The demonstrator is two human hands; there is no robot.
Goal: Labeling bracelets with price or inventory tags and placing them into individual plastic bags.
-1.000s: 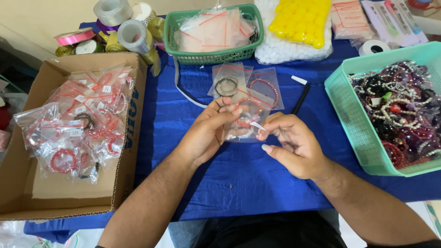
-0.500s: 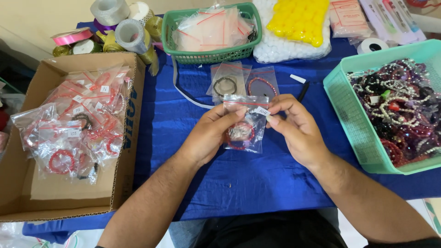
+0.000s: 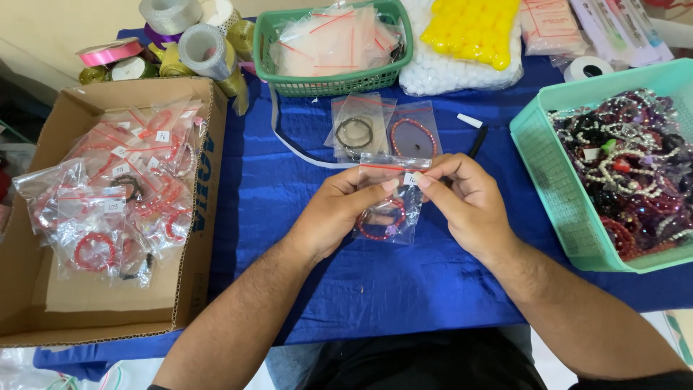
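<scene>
Both hands, left hand (image 3: 339, 217) and right hand (image 3: 465, 206), pinch the red-striped top of a clear zip bag (image 3: 390, 198) holding a red bracelet. It hangs just below two flat bagged bracelets (image 3: 382, 130), with a small white label at its top.

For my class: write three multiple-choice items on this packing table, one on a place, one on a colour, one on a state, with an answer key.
1. Where does the cardboard box stand?
A. at the person's left
B. on the green basket
C. behind the mint basket

2. What colour is the cloth on the table?
A. white
B. blue
C. yellow

3. How is the clear bag held?
A. lying untouched
B. by one hand
C. by the left hand and right hand at its top strip

Key: 1 A, the box sits left of the arms; 2 B, blue shows all around; 3 C, both hands' fingers pinch the top.
</scene>
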